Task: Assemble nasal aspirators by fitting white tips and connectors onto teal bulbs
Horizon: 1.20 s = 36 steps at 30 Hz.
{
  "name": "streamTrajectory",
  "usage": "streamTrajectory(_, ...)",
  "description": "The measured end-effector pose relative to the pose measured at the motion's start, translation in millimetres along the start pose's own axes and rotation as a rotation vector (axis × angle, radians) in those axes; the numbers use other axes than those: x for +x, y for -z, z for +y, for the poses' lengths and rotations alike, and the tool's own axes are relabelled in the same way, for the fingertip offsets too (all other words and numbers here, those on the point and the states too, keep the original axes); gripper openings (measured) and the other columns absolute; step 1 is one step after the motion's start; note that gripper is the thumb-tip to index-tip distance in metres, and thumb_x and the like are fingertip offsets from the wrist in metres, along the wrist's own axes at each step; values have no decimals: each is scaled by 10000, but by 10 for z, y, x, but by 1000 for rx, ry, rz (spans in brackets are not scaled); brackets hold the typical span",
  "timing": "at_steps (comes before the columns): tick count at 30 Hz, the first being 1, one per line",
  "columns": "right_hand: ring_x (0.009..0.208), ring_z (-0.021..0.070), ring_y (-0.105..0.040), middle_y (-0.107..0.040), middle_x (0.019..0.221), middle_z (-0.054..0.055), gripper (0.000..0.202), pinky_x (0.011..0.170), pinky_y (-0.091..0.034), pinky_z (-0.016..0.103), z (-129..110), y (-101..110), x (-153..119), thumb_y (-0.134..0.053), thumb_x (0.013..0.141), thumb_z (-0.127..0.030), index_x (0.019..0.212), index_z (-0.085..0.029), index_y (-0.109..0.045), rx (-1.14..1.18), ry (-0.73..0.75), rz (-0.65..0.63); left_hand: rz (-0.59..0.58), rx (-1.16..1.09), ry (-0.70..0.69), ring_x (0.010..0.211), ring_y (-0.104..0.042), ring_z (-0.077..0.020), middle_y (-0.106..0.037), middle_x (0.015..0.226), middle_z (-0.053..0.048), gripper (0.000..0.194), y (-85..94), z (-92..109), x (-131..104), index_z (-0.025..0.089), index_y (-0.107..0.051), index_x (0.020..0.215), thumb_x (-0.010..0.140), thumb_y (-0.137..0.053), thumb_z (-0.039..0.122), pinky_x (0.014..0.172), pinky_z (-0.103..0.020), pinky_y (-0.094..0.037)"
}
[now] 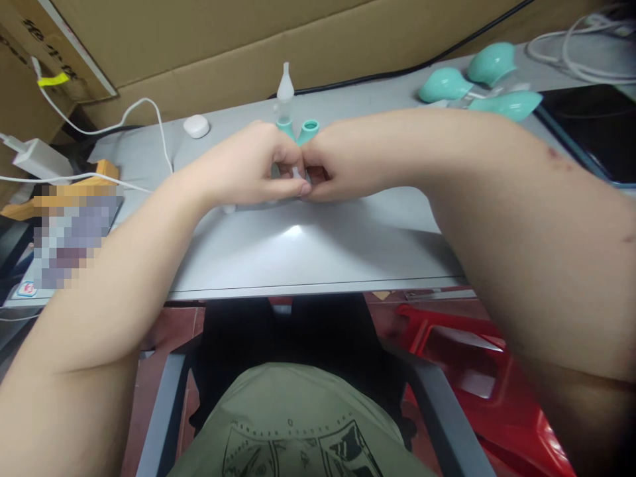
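Observation:
Over the desk my left hand and my right hand meet, their fingertips pinched together. Between them shows a small translucent plastic piece, mostly covered by the fingers. Just behind the hands stands a nasal aspirator with a clear pointed nozzle on a teal base, partly hidden by my left hand. Right of it, the open round neck of a teal rubber bulb points up, its lower part behind my right hand. Under my left wrist a small whitish piece peeks out.
Several teal bulb aspirators lie at the back right beside a black tablet and a coiled white cable. At left are a white round case, a charger and a wooden stand. A red plastic stool stands below.

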State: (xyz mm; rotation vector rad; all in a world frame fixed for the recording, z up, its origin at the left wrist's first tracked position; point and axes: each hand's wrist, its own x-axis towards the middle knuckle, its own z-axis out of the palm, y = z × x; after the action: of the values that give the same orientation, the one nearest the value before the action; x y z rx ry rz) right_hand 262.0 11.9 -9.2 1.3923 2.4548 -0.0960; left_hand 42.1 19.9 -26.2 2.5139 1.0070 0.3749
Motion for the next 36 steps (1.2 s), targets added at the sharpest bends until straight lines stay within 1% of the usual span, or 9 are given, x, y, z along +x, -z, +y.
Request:
streamTrajectory(3, 824, 209, -696, -704, 857, 43, 476, 798, -470, 396, 21, -25, 19, -627, 1225, -575, 997, -191, -794, 1, 16, 27, 28, -5, 7, 932, -851, -307, -916, 993, -59, 203, 19, 42, -19, 274, -895, 951, 951, -808, 457, 814, -444, -678)
streamTrajectory(7, 823, 208, -673, -654, 851, 49, 467, 818, -498, 388, 84, -48, 52, -625, 1193, -572, 989, -174, -763, 33, 40, 76, 21, -148, 81, 739, -800, -265, -878, 868, -39, 256, 58, 96, -52, 303, -878, 953, 961, -821, 553, 660, -428, -646)
streamTrajectory(9, 828, 206, -659, -629, 832, 47, 463, 838, -507, 388, 104, -47, 64, -640, 1175, -581, 988, -172, -749, 56, 32, 99, 19, -203, 99, 704, -786, -260, -868, 844, -42, 292, 70, 88, -57, 305, -878, 963, 958, -838, 595, 622, -430, -629)
streamTrajectory(18, 841, 201, -614, -643, 832, 51, 333, 823, -462, 373, 45, 5, 48, -706, 1128, -488, 1017, -176, -741, 213, 70, 167, 112, -316, 62, 1001, -846, -301, -918, 1018, -60, 521, 56, -33, -13, 261, -881, 963, 925, -939, 777, 807, -460, -642)
streamTrajectory(24, 742, 136, -520, -584, 761, 9, 312, 770, -397, 330, 33, -2, 66, -755, 1121, -413, 955, -151, -724, 266, 80, 208, 135, -308, 60, 995, -883, -338, -931, 1052, -84, 362, 41, -19, -17, 277, -886, 981, 955, -925, 637, 861, -498, -705)
streamTrajectory(27, 776, 150, -575, -614, 792, 9, 242, 797, -439, 327, 19, -27, 103, -812, 1088, -355, 968, -152, -757, 346, 100, 259, 199, -361, 1, 1014, -890, -330, -927, 1049, -86, 294, 9, -63, 7, 265, -898, 968, 971, -926, 557, 920, -490, -719)
streamTrajectory(29, 797, 159, -608, -620, 795, 4, 207, 827, -478, 326, 7, -48, 134, -858, 1061, -325, 977, -154, -776, 391, 95, 288, 243, -408, -39, 977, -885, -312, -918, 1017, -90, 277, -20, -111, 31, 251, -904, 947, 962, -953, 524, 907, -461, -715)
streamTrajectory(32, 792, 165, -616, -568, 741, -10, 196, 844, -522, 331, 9, -84, 178, -897, 1014, -277, 929, -158, -767, 447, 103, 310, 248, -421, -56, 921, -872, -293, -907, 974, -86, 223, -52, -171, 61, 249, -919, 936, 952, -990, 460, 851, -424, -704)
streamTrajectory(36, 852, 203, -660, -514, 715, 0, 188, 863, -558, 346, 78, -143, 230, -895, 973, -229, 876, -174, -743, 549, 180, 338, 251, -413, -78, 873, -860, -274, -893, 925, -78, 159, -69, -195, 79, 256, -932, 929, 977, -968, 403, 804, -401, -688)
